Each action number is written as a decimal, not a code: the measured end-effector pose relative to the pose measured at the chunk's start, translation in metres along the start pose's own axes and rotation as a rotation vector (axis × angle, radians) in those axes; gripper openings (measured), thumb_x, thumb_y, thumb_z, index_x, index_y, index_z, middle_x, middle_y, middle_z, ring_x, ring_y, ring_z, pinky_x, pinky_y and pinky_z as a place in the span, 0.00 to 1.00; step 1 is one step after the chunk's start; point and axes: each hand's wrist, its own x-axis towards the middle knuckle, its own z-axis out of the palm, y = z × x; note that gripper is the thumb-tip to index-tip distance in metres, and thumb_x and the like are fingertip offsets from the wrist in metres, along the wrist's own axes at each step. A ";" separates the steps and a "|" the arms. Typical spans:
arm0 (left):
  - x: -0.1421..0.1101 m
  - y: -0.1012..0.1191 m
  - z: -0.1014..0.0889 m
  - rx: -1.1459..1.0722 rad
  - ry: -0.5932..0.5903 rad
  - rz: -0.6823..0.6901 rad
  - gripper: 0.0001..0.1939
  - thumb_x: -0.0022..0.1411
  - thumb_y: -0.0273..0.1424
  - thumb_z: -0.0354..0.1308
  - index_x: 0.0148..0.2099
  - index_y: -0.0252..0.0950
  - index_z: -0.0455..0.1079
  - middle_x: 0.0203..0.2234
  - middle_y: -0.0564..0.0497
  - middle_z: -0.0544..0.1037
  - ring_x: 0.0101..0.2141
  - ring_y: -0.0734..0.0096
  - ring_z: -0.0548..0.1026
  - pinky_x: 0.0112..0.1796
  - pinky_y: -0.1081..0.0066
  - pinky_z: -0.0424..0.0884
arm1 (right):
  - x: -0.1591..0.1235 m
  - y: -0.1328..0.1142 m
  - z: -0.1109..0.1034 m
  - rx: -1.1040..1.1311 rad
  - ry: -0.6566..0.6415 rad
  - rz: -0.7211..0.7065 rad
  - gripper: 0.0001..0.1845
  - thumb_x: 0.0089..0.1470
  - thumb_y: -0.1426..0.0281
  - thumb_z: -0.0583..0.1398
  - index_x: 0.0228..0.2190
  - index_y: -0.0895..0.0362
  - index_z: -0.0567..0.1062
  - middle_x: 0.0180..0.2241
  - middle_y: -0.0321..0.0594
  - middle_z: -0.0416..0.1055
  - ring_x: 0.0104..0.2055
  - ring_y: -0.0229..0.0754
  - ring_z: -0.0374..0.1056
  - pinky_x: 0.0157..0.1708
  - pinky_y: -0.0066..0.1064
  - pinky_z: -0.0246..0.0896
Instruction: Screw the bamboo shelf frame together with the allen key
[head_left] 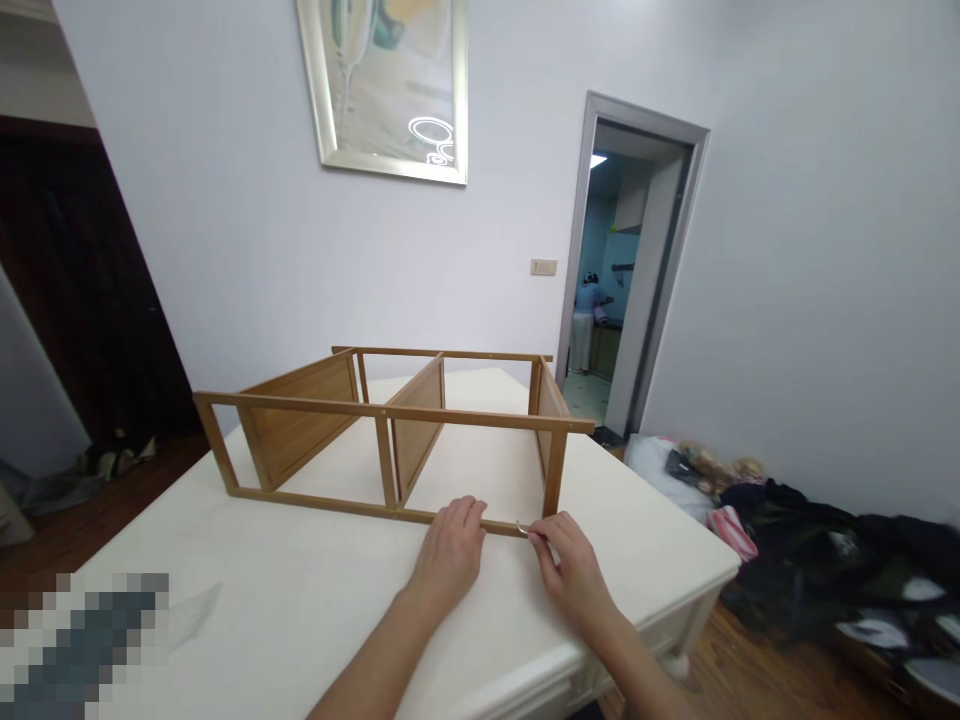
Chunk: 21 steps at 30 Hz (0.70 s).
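Note:
A bamboo shelf frame (390, 412) with three upright panels lies on its side on the white table (300, 610). My left hand (450, 552) rests fingers-flat on the frame's near bottom rail, pressing it down. My right hand (568, 565) is closed in a pinch on a small bent metal tool (523, 527), like a hex key, whose tip sits at the rail close to the right post. Both forearms reach in from the bottom edge.
The table's right corner and edge lie close by my right arm. Dark clothes and bags (817, 560) are heaped on the wooden floor at right. An open doorway (622, 290) shows a person far off in another room. A framed picture (390, 90) hangs on the wall.

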 end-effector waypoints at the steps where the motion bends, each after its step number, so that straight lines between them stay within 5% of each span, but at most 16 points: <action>1: 0.000 0.006 0.005 -0.034 -0.028 0.047 0.17 0.64 0.23 0.51 0.54 0.41 0.68 0.48 0.48 0.75 0.48 0.63 0.72 0.49 0.64 0.67 | 0.000 0.001 -0.001 0.019 0.015 0.024 0.08 0.63 0.74 0.54 0.35 0.54 0.72 0.32 0.41 0.72 0.37 0.45 0.67 0.36 0.37 0.64; 9: 0.000 -0.007 0.017 -0.113 -0.142 0.011 0.17 0.66 0.21 0.49 0.47 0.42 0.74 0.35 0.50 0.78 0.41 0.65 0.73 0.43 0.66 0.67 | -0.002 0.015 -0.019 0.064 0.048 0.141 0.09 0.63 0.70 0.55 0.31 0.54 0.74 0.28 0.39 0.71 0.31 0.42 0.67 0.31 0.33 0.63; 21: -0.003 -0.019 0.006 -0.025 -0.103 -0.157 0.20 0.54 0.11 0.44 0.40 0.34 0.71 0.36 0.43 0.76 0.43 0.58 0.72 0.46 0.59 0.63 | -0.008 0.001 -0.016 -0.077 -0.190 -0.028 0.09 0.59 0.78 0.54 0.33 0.55 0.72 0.33 0.42 0.65 0.35 0.43 0.64 0.32 0.34 0.62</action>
